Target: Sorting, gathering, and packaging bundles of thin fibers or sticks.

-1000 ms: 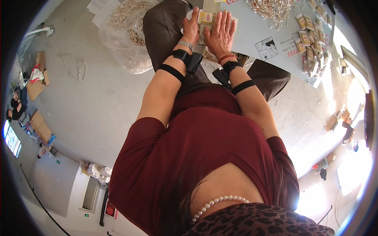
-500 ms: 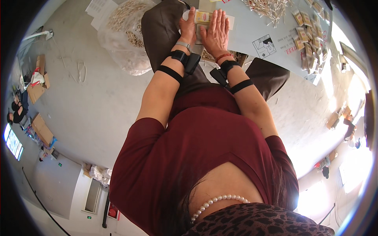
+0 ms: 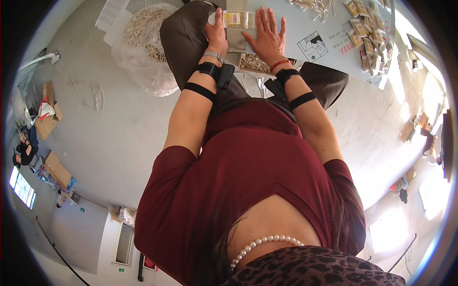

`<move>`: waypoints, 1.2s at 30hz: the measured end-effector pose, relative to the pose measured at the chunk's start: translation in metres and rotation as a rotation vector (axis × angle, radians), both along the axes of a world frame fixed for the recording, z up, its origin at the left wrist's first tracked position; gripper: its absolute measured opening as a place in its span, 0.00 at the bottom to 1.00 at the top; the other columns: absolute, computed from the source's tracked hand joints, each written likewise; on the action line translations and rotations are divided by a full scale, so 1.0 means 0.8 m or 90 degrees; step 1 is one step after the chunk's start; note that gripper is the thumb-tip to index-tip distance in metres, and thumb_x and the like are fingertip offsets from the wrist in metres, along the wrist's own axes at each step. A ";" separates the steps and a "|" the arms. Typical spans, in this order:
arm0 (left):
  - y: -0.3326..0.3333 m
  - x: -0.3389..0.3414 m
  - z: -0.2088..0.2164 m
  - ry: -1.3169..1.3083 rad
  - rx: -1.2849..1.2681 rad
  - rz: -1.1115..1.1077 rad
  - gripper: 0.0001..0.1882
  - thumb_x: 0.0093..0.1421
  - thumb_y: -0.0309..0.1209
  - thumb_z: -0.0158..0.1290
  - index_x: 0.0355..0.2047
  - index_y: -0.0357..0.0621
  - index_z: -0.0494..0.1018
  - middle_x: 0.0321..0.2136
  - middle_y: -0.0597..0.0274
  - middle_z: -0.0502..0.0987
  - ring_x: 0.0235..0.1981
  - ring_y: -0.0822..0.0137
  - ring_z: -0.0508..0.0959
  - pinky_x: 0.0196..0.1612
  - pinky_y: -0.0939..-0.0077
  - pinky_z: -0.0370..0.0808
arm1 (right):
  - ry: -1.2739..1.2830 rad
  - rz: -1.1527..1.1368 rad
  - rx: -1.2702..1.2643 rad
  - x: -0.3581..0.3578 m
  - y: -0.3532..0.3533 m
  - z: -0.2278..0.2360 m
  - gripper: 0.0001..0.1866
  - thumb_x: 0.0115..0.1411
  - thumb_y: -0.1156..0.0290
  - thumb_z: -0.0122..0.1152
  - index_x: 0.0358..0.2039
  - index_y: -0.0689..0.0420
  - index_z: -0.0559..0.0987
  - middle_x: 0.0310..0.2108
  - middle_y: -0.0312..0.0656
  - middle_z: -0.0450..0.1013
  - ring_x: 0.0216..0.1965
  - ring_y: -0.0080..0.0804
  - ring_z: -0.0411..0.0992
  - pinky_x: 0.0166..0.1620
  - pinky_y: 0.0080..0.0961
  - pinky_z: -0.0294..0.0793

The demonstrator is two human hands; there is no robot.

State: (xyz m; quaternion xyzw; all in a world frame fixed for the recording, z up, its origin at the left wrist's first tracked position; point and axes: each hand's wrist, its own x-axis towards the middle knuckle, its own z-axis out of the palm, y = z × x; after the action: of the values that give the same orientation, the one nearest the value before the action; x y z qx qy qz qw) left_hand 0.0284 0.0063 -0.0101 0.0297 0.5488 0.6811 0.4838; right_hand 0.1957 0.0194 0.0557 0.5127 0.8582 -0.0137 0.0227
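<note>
A flat clear packet of cotton swabs [image 3: 244, 20] with a yellow label lies across the near left part of the grey table. My left hand [image 3: 217, 38] grips its left end, thumb pointing up over the packet; the other fingers are mostly hidden. At the packet's right end, my right hand [image 3: 268, 42] lies palm down with its fingers stretched and the thumb spread out to the left. Its fingertips touch or nearly touch the packet's edge. Below both hands, an open box of loose cotton swabs [image 3: 255, 62] sits between my legs, partly hidden.
The grey tabletop [image 3: 288, 31] carries a heap of filled swab packets [image 3: 368, 35] on the right and a loose pile of cotton swabs [image 3: 312, 5] at the far side. A large clear plastic bag [image 3: 138, 57] with swabs stands left of my leg. Cardboard boxes [image 3: 50, 112] lie farther left.
My right hand has slid right off the packet, and its fingers have spread; more swabs show between the hands. My left hand stays at the packet's left end. The whole view has shifted slightly.
</note>
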 end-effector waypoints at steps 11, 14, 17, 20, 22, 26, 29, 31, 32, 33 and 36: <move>0.000 0.000 0.006 0.027 -0.004 -0.007 0.17 0.66 0.44 0.63 0.40 0.40 0.78 0.37 0.66 0.83 0.36 0.72 0.81 0.41 0.72 0.77 | -0.028 -0.015 -0.016 -0.021 -0.009 0.000 0.47 0.70 0.33 0.41 0.76 0.56 0.52 0.79 0.39 0.45 0.80 0.33 0.35 0.76 0.52 0.23; 0.002 0.002 0.012 0.035 -0.010 -0.008 0.17 0.67 0.43 0.62 0.41 0.40 0.78 0.37 0.66 0.83 0.37 0.72 0.81 0.41 0.72 0.77 | -0.007 -0.027 -0.011 -0.026 -0.010 -0.002 0.46 0.69 0.35 0.43 0.76 0.55 0.54 0.78 0.38 0.47 0.80 0.36 0.35 0.76 0.56 0.23; 0.002 0.005 0.017 0.041 -0.010 -0.004 0.17 0.67 0.43 0.62 0.41 0.40 0.78 0.38 0.66 0.83 0.37 0.72 0.81 0.42 0.73 0.77 | -0.015 -0.029 -0.001 -0.035 -0.013 -0.003 0.47 0.69 0.35 0.43 0.76 0.56 0.54 0.78 0.39 0.46 0.80 0.37 0.35 0.76 0.57 0.23; 0.003 0.005 0.018 0.051 0.000 -0.001 0.16 0.68 0.42 0.61 0.41 0.40 0.78 0.38 0.66 0.83 0.37 0.72 0.81 0.41 0.73 0.77 | -0.023 -0.042 0.001 -0.042 -0.015 -0.002 0.47 0.69 0.34 0.42 0.76 0.57 0.55 0.78 0.40 0.46 0.80 0.38 0.35 0.75 0.59 0.23; 0.003 0.003 0.015 0.055 0.009 0.000 0.16 0.68 0.42 0.61 0.41 0.40 0.78 0.37 0.66 0.83 0.37 0.72 0.81 0.41 0.74 0.77 | -0.022 -0.041 -0.003 -0.044 -0.016 -0.001 0.47 0.69 0.34 0.42 0.75 0.58 0.55 0.78 0.41 0.46 0.80 0.38 0.35 0.75 0.59 0.23; 0.002 0.003 0.014 0.043 -0.010 -0.006 0.17 0.69 0.43 0.60 0.41 0.40 0.78 0.38 0.66 0.82 0.37 0.73 0.80 0.41 0.74 0.77 | -0.008 -0.039 -0.007 -0.042 -0.016 -0.003 0.48 0.69 0.34 0.42 0.76 0.58 0.54 0.78 0.41 0.46 0.80 0.38 0.36 0.76 0.58 0.24; -0.001 -0.003 0.010 0.030 -0.019 -0.021 0.19 0.69 0.45 0.59 0.43 0.40 0.77 0.38 0.66 0.82 0.36 0.73 0.80 0.41 0.74 0.77 | 0.024 -0.033 -0.007 -0.031 -0.015 -0.011 0.47 0.69 0.35 0.43 0.76 0.59 0.54 0.78 0.42 0.47 0.79 0.37 0.37 0.76 0.55 0.26; -0.005 -0.008 0.008 0.003 -0.023 -0.034 0.20 0.70 0.47 0.58 0.44 0.39 0.77 0.38 0.66 0.82 0.36 0.72 0.80 0.41 0.74 0.77 | 0.371 -0.032 -0.030 -0.024 -0.016 -0.016 0.47 0.69 0.37 0.45 0.75 0.59 0.54 0.78 0.43 0.47 0.79 0.37 0.38 0.77 0.54 0.27; -0.009 -0.008 0.008 -0.014 -0.029 -0.045 0.21 0.71 0.48 0.56 0.44 0.39 0.77 0.38 0.66 0.82 0.36 0.72 0.80 0.41 0.74 0.77 | 0.369 -0.033 -0.031 -0.020 -0.019 -0.015 0.47 0.69 0.37 0.45 0.75 0.59 0.54 0.78 0.43 0.47 0.79 0.37 0.38 0.77 0.54 0.27; -0.011 -0.007 0.008 -0.032 -0.034 -0.056 0.22 0.72 0.49 0.54 0.45 0.39 0.76 0.38 0.66 0.82 0.37 0.72 0.80 0.41 0.74 0.77 | 0.240 -0.032 -0.028 -0.015 -0.025 -0.014 0.47 0.69 0.37 0.46 0.75 0.60 0.54 0.78 0.43 0.48 0.79 0.37 0.39 0.77 0.54 0.28; -0.016 -0.007 0.007 -0.004 -0.031 -0.058 0.22 0.73 0.49 0.52 0.46 0.38 0.76 0.39 0.65 0.81 0.38 0.72 0.80 0.43 0.74 0.77 | 0.108 -0.019 -0.026 -0.016 -0.034 -0.008 0.47 0.68 0.38 0.47 0.75 0.60 0.55 0.77 0.44 0.48 0.79 0.38 0.39 0.76 0.55 0.28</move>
State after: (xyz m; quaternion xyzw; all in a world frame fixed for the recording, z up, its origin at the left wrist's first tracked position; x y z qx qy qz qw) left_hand 0.0231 -0.0063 -0.0047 0.0404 0.5617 0.6451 0.5164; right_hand 0.1831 -0.0079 0.0492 0.5220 0.8487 -0.0750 -0.0403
